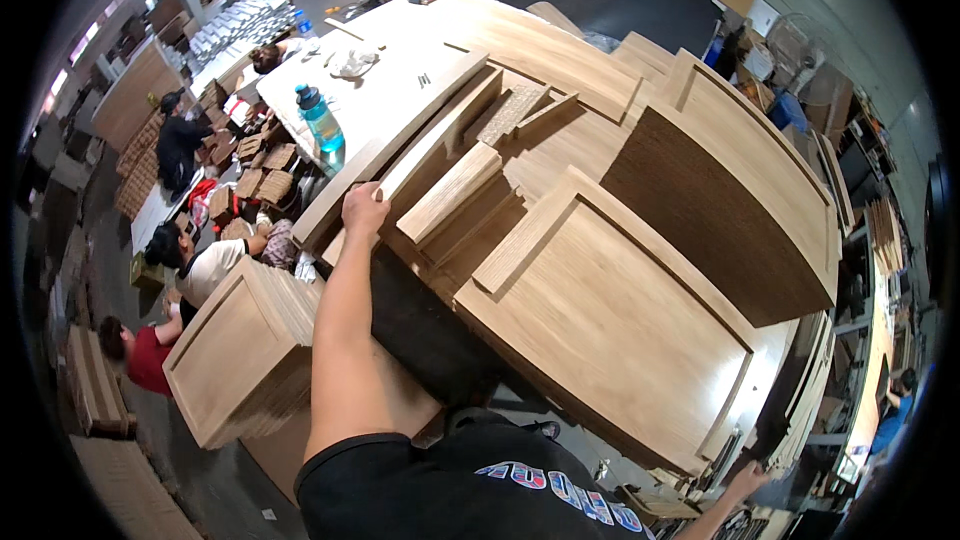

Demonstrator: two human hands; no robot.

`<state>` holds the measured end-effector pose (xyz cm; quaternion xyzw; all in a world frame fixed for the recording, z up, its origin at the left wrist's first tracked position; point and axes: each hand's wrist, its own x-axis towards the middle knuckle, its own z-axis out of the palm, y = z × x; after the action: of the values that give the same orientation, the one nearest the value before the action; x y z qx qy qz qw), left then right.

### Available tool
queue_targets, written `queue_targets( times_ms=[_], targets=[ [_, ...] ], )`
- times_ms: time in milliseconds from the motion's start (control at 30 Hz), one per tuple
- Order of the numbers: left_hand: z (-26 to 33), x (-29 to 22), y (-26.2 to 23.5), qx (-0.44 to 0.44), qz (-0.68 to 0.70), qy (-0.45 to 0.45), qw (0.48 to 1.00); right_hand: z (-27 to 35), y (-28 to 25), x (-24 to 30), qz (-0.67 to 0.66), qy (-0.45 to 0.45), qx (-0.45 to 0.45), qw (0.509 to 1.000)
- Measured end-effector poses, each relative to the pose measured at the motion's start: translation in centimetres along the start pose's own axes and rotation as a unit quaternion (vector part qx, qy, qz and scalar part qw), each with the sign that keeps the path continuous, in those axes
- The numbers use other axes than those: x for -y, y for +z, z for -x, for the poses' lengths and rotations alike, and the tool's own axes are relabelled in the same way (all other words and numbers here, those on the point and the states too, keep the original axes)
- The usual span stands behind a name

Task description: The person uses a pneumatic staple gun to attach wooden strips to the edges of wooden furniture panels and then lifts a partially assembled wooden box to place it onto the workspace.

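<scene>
Black shirt [440, 490] hides both elbows (right hand [748, 480] barely visible, grip unclear).

My left arm stretches straight forward, bare from the short black sleeve, elbow nearly locked. My left hand [362, 206] is curled, fingers closed in a grip. My right arm reaches low and out to the side; my right hand [748, 481] looks loosely open, partly cut off.
</scene>
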<state>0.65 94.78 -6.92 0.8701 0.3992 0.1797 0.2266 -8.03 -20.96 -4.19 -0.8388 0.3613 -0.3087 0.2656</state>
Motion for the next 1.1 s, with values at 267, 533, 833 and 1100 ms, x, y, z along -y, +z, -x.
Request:
queue_targets(
  times_ms=[267,533,833,1100],
  targets=[
    [1.1,-0.6,-4.7,-0.033,0.137,0.058,0.988,7.5,6.2,19.3,-0.177,-0.124,0.089,0.972],
    [13.5,-6.4,-13.4,-0.078,0.127,0.268,0.952,14.9,6.8,32.8,-0.188,-0.356,0.133,0.906],
    [24.2,-13.9,-10.7,0.139,0.235,0.472,0.838,27.3,2.2,46.6,0.014,-0.712,0.247,0.657],
    [27.8,-17.1,-1.6,0.305,0.236,0.58,0.718,27.9,4.3,33.1,0.016,-0.566,0.421,0.709]
  ],
)
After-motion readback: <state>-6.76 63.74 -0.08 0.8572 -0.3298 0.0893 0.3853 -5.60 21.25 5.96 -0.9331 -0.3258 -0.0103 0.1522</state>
